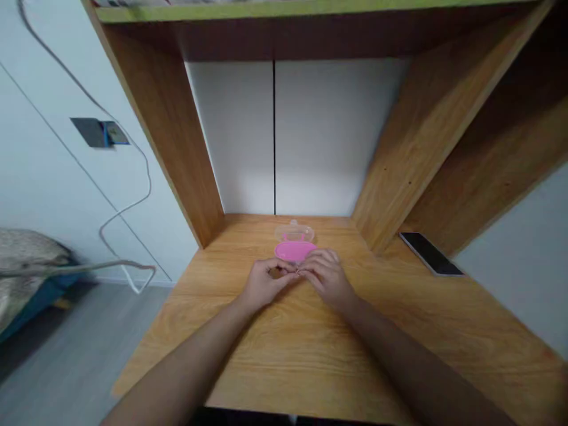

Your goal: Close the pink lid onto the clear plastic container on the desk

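Note:
My left hand and my right hand meet over the middle of the desk, fingertips pinched together. Between the fingertips is something small that I cannot make out. Just beyond them lies an oval pink case, its clear lid open toward the back panel. The fingers of my right hand overlap the near right edge of the case, and whether they touch it I cannot tell.
A dark-screened phone lies on the wooden desk at the right, by the upright board. Overhead runs a shelf with a green edge. At the left a white cable hangs from a wall socket.

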The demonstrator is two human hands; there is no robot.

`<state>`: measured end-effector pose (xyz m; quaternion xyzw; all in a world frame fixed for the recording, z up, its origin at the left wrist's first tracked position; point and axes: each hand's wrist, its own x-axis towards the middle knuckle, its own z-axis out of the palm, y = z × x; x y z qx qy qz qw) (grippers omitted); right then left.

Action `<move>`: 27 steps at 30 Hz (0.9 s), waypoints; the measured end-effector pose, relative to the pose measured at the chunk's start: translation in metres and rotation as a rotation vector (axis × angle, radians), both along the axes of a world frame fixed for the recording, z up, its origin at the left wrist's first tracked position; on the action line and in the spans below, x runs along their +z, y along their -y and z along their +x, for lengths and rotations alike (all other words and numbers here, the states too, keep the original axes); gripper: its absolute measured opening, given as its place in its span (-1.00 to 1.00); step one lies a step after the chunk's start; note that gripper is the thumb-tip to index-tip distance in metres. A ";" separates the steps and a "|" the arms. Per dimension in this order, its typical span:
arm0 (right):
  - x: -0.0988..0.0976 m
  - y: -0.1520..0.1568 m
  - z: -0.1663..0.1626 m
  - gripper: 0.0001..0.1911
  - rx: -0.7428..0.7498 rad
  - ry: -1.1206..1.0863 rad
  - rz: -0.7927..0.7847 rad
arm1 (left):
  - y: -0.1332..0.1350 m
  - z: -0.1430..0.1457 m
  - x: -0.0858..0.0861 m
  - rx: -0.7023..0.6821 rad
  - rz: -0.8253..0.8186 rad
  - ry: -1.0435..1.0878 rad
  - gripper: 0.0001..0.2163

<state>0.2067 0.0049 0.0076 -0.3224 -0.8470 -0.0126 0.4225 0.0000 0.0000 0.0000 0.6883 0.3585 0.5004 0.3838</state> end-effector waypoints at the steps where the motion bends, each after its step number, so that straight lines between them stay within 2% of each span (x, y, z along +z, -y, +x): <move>1: 0.000 0.000 0.000 -0.92 -0.004 -0.003 -0.003 | 0.000 0.000 0.002 -0.001 0.006 0.007 -0.85; 16: 0.004 0.001 0.001 -0.97 0.027 -0.030 -0.070 | 0.000 -0.001 0.009 -0.038 0.047 0.013 -0.84; 27: 0.002 0.000 0.000 -0.96 0.005 -0.062 -0.029 | -0.001 -0.001 0.007 -0.030 0.047 -0.006 -0.84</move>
